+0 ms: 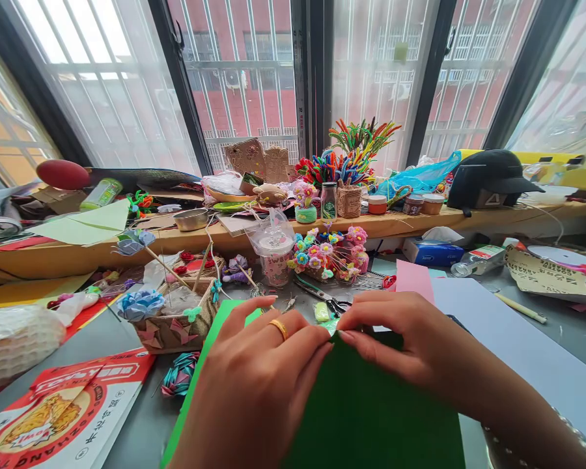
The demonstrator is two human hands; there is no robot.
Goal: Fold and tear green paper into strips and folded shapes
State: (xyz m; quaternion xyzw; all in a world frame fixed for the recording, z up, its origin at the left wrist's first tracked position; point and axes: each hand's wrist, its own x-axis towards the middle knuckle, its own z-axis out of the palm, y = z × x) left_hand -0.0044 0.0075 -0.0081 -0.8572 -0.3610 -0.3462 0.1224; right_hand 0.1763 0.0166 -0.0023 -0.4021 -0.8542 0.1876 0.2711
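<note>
A dark green sheet of paper (385,404) rises toward me, with a brighter green part showing along its left side. My left hand (264,365), a gold ring on one finger, pinches the sheet's upper edge between thumb and forefinger. Close beside it, my right hand (405,332) pinches the same edge with thumb and fingertips; the two pinches are almost touching. Just beyond the fingertips lie scissors (326,296) and a small yellow-green packet (321,312). Much of the sheet's left part is hidden behind my left hand.
A decorated box with blue paper flowers (176,329) stands left. Behind are a lidded cup (276,257) and beaded flowers (322,255). Pale paper (508,345) lies right, a red-and-white food bag (63,417) front left. A crowded wooden ledge (244,242) runs below the windows.
</note>
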